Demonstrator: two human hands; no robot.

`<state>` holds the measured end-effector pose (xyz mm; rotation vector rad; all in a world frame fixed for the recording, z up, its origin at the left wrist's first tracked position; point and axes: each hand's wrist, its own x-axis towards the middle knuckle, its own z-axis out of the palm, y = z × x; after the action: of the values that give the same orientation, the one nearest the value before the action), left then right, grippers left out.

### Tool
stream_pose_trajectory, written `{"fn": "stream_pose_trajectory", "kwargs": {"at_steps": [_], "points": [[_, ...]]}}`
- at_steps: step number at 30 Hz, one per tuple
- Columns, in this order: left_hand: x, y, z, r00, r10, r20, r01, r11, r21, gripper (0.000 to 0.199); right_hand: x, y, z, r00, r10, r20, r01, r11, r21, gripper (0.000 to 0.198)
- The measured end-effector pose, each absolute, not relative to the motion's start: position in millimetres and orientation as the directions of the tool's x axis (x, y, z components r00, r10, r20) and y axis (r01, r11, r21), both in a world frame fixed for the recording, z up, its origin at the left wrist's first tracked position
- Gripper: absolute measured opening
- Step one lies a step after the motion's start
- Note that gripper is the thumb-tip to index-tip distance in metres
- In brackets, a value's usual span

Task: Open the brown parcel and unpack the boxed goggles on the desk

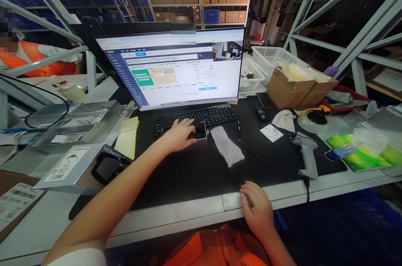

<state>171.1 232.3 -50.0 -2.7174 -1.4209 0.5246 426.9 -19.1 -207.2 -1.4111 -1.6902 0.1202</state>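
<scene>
My left hand reaches over a flat black box with a thin white edge, lying at the front of the black keyboard. Its thumb is at the near edge and its fingertips are at the far edge, seemingly gripping it. Beside the box, a crumpled white pouch lies on the dark mat. My right hand rests at the table's front edge, fingers loosely stretched, thumb apart, holding nothing. Behind the keyboard a monitor shows a lit software page.
On the right are a barcode scanner, mouse, tape dispenser, tissue pack and cardboard box. Left are yellow label sheets, a printed box and a grey tray. A co-worker's orange vest shows behind.
</scene>
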Motion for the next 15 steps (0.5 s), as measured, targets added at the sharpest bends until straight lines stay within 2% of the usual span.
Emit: {"fn": "stream_pose_trajectory", "kwargs": {"at_steps": [2, 4, 7, 9, 11, 12, 13, 15], "points": [[166, 230, -57, 0.538, 0.813, -0.223, 0.807, -0.573, -0.142, 0.036, 430, -19, -204, 0.065, 0.842, 0.535, 0.723, 0.330, -0.607, 0.011], [162, 228, -64, 0.553, 0.815, -0.173, 0.812, -0.573, -0.108, 0.032, 435, -15, -193, 0.066, 0.887, 0.458, 0.657, 0.307, -0.689, 0.013], [162, 225, -73, 0.567, 0.810, -0.149, 0.801, -0.584, -0.128, 0.036, 443, 7, -158, -0.004, 0.921, 0.388, 0.549, 0.327, -0.770, 0.017], [164, 224, -75, 0.570, 0.809, -0.142, 0.790, -0.588, -0.177, 0.042, 443, 39, -129, -0.050, 0.900, 0.434, 0.579, 0.380, -0.721, 0.018], [166, 224, -75, 0.574, 0.809, -0.126, 0.786, -0.587, -0.194, 0.047, 438, 82, -104, -0.078, 0.939, 0.334, 0.647, 0.303, -0.700, 0.021], [167, 223, -74, 0.581, 0.807, -0.109, 0.787, -0.591, -0.177, 0.048, 433, 104, -97, -0.064, 0.972, 0.225, 0.718, 0.202, -0.666, 0.027], [167, 222, -73, 0.600, 0.797, -0.072, 0.784, -0.604, -0.144, 0.046, 429, 126, -92, -0.045, 0.993, 0.109, 0.809, 0.101, -0.579, 0.036], [166, 214, -70, 0.682, 0.726, 0.089, 0.731, -0.681, -0.047, 0.037, 421, 161, -93, -0.025, 0.989, -0.147, 0.916, -0.036, -0.400, 0.053]]}}
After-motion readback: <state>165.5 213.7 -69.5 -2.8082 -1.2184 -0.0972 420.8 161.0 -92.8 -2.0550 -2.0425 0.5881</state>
